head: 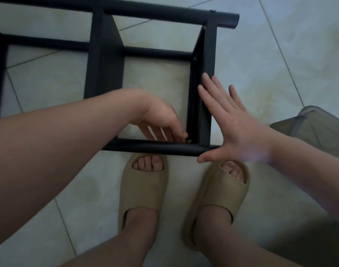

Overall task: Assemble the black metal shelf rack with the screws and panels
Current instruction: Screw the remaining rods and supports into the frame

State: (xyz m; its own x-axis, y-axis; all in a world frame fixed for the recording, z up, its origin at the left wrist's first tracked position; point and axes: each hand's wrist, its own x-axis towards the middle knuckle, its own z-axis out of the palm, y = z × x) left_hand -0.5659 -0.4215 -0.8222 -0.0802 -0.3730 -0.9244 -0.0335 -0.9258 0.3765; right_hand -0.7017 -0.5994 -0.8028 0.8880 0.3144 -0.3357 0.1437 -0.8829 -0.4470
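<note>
Floor (280, 54): pale tiles, and everything I see lies or stands on it.
Shelf rack (105, 60): black metal, lying flat on the floor just ahead of my feet, with its near tube (155, 148) running across in front of my toes.
Grey fabric item (315, 128): on the floor to the right, apart from the rack.
Slippers (143, 189): beige, one on each foot, just behind the near tube.
End panel (207, 105): upright at the rack's right end, meeting the near tube.
Right hand (236, 130): open, fingers straight and flat against the end panel's outer face, thumb under the near tube.
Left hand (161, 120): reaches inside the frame, fingers curled down, pinching the screw.
Screw (188, 141): small, at the rack's near right inner corner, where panel meets tube.
</note>
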